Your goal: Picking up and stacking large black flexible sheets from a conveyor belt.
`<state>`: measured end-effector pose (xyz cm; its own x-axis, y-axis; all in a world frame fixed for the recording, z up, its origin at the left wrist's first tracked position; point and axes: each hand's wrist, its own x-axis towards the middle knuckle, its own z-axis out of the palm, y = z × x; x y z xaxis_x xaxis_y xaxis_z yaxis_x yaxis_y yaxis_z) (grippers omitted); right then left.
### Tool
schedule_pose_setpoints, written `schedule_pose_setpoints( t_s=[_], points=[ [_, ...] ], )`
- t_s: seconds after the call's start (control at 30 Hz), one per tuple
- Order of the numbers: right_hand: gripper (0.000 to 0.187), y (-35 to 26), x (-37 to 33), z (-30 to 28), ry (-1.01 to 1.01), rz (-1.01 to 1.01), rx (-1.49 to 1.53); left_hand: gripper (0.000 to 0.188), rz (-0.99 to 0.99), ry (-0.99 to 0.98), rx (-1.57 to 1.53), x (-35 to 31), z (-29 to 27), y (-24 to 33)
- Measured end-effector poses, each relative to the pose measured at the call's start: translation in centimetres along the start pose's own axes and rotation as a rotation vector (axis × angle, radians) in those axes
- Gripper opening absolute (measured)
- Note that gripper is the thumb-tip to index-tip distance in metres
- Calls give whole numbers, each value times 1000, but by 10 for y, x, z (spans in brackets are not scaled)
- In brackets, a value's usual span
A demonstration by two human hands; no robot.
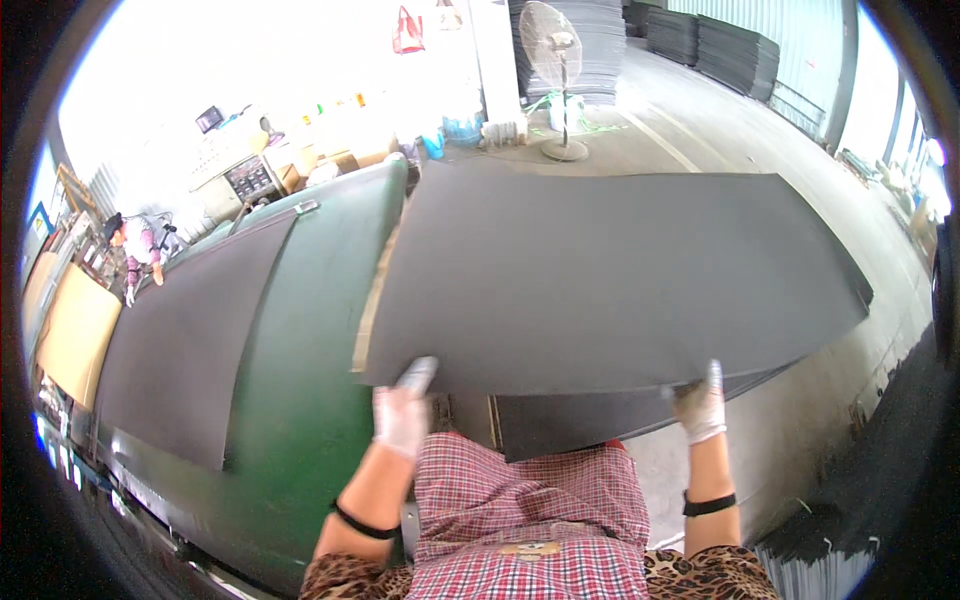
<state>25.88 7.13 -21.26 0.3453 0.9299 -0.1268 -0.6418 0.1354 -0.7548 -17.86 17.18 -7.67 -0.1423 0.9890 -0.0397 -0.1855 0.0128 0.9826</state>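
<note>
A large dark grey sheet [610, 275] spreads out in front of me, over other dark sheets [560, 420] that show beneath its near edge. My left hand [403, 405], in a pale glove, grips the sheet's near left corner with the thumb on top. Farther right along the same edge, my gloved right hand [700, 400] pinches it, thumb up and fingers hidden below. Another dark sheet [195, 340] lies on the green table [310, 330] to my left.
Beyond the green table's far left end stands another person [140, 250]. A pedestal fan [562, 90] and tall stacks of dark sheets [735, 55] are at the back. A cluttered bench with a control box [250, 178] lines the far left. Dark stacked material [860, 470] rises at right.
</note>
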Motion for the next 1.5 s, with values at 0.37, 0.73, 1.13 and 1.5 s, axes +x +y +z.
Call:
schedule_pose_setpoints(
  t_s=[0.37, 0.73, 1.13, 1.5],
  points=[
    [49, -50, -67, -112, 262, -134, 35, 71, -116, 823, -310, -137, -492, 26],
    [58, 40, -110, 163, 76, -266, -101, 39, -388, 673, -731, -152, -272, -98],
    [66, 8, -82, 181, -123, -9, 58, 30, -217, 481, -830, -26, -399, -87],
    [57, 176, -112, 283, -222, 262, -159, 38, -423, -13, -1092, -83, -171, -126]
  ],
)
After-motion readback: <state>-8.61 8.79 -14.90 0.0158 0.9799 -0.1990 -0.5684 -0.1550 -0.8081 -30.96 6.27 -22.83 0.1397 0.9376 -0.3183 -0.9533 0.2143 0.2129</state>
